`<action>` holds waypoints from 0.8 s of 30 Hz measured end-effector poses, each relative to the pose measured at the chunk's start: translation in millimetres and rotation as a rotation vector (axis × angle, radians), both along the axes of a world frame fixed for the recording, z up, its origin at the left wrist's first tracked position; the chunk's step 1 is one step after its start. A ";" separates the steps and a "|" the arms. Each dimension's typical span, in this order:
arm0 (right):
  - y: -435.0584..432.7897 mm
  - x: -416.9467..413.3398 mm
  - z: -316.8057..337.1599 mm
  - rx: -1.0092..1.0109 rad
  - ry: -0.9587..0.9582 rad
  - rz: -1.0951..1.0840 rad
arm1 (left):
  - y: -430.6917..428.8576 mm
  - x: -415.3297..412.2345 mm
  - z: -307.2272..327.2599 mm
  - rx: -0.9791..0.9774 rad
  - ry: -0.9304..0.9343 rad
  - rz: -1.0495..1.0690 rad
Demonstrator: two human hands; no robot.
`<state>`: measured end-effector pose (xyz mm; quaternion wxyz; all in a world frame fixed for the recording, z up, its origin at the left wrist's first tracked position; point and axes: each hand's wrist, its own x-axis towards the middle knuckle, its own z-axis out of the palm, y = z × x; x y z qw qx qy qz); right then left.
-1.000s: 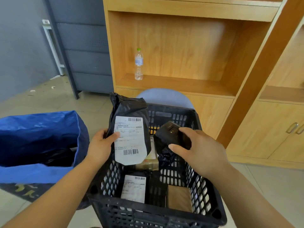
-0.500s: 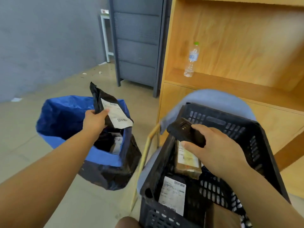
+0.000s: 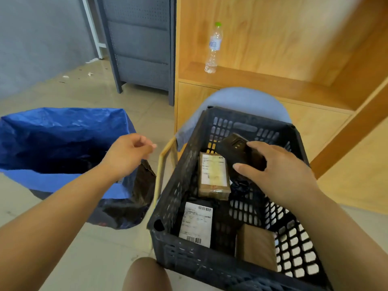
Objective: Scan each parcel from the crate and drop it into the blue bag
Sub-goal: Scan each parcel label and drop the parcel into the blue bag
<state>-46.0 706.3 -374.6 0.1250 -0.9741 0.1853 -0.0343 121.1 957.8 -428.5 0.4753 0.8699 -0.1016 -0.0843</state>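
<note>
The black slatted crate (image 3: 178,192) sits on a chair in front of me. Inside lie a brown taped box with a label (image 3: 213,175), a black parcel with a white label (image 3: 196,224) and a plain brown box (image 3: 257,247). My right hand (image 3: 279,175) grips the black scanner (image 3: 239,152) over the crate's far half. My left hand (image 3: 128,152) hovers empty, fingers loosely curled, over the right rim of the blue bag (image 3: 56,139), which stands on the floor at left. The bag's dark inside hides its contents.
A wooden shelf unit (image 3: 273,85) rises behind the crate, with a water bottle (image 3: 213,49) on its ledge. A grey metal cabinet (image 3: 140,45) stands at the back. Tiled floor (image 3: 73,248) lies around the bag. My knee (image 3: 147,276) shows at the bottom.
My left hand carried the black labelled parcel from above the crate over to the blue bag and let it go; the hand is now empty. My right hand kept the scanner over the crate.
</note>
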 end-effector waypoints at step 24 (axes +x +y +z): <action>-162.6 -50.2 -41.0 0.096 -0.046 -0.279 | -293.1 -4.9 -157.4 0.575 0.228 -0.348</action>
